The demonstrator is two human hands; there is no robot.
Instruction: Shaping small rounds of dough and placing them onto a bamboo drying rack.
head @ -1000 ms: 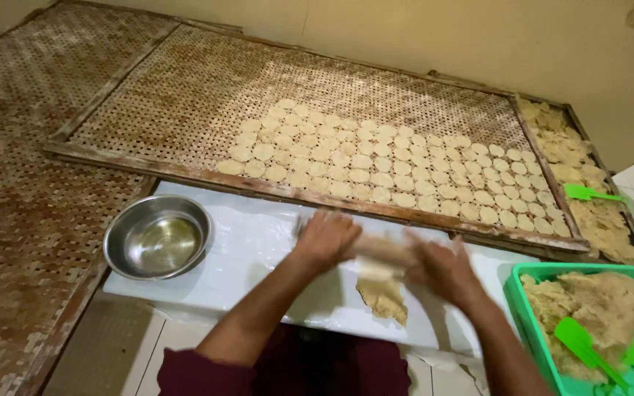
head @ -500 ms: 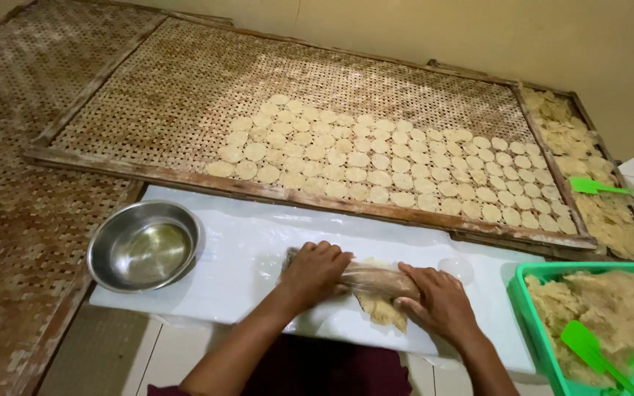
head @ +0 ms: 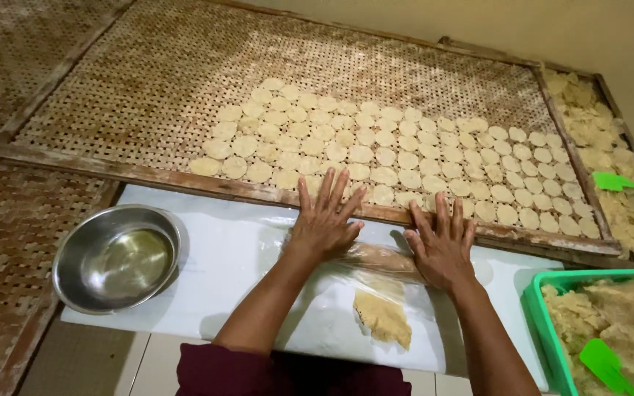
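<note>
Presently, we list what lies before us, from the pin outward.

Pin: we see a wooden rolling pin (head: 379, 258) lying crosswise on the white board, wrapped under clear plastic, just short of the tray's near rail.

Left hand: our left hand (head: 324, 220) rests flat on the pin's left end, fingers spread and straight, nothing gripped; the fingertips reach the tray rail.

Right hand: our right hand (head: 442, 246) lies flat on the pin's right end, fingers splayed, palm down, likewise gripping nothing.

Dough: we note a flattened yellow piece of dough (head: 383, 317) under the plastic sheet (head: 412, 293), just nearer to us than the pin, between our forearms.

Board: we count one white board (head: 229, 249) bearing pin, plastic and dough, its far edge against the tray.

Bowl: we find a steel bowl (head: 117, 257) at the board's left end, well apart from the left hand.

Tray: we record a woven tray (head: 141, 88) in a wooden frame beyond the board; its right half carries rows of small pale discs (head: 376, 147), its left half shows bare weave.

Second tray: we see another tray (head: 610, 158) to the right, heaped with rougher pieces, a green scraper (head: 618, 182) lying on them.

Tub: we log a green tub (head: 544, 301) at lower right, filled with crumbly dough mass (head: 625, 315), with another green scraper (head: 603, 363) stuck in it.

Sleeve: we note a dark red sleeve (head: 258, 370) at the lower edge.
</note>
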